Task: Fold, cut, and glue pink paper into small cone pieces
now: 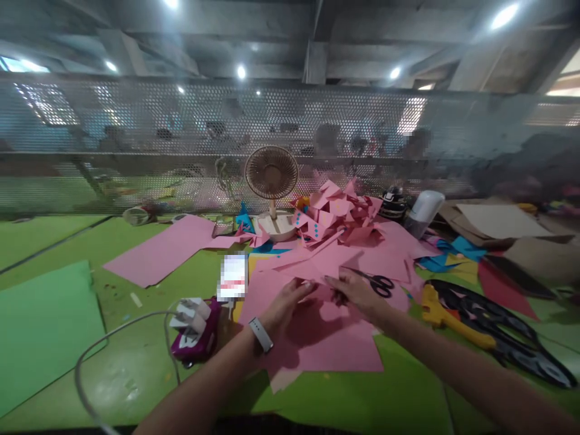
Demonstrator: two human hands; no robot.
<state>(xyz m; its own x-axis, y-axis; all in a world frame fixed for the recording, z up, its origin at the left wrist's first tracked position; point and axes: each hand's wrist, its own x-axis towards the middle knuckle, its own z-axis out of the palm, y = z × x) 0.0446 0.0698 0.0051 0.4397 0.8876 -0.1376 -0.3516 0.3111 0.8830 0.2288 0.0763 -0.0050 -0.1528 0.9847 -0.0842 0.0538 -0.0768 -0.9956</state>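
Pink paper sheets (335, 356) lie stacked on the green table in front of me. Over them my left hand (290, 302), with a grey band on its wrist, has thumb and fingers closed at the edge of a piece of pink paper (321, 292). Facing it, my right hand (351, 291) pinches the same piece from the other side, its fingers curled. The piece blends with the pink sheets behind it, so its outline is hard to make out. Black-handled scissors (380, 284) lie just beyond my right hand, partly hidden by it.
A heap of cut pink paper (344, 211) rises behind the hands, beside a small fan (272, 175). To the left are a phone (233, 275), a purple power strip (197, 332) with a trailing cable, and green paper (45, 332). A yellow-handled tool (457, 320) lies right.
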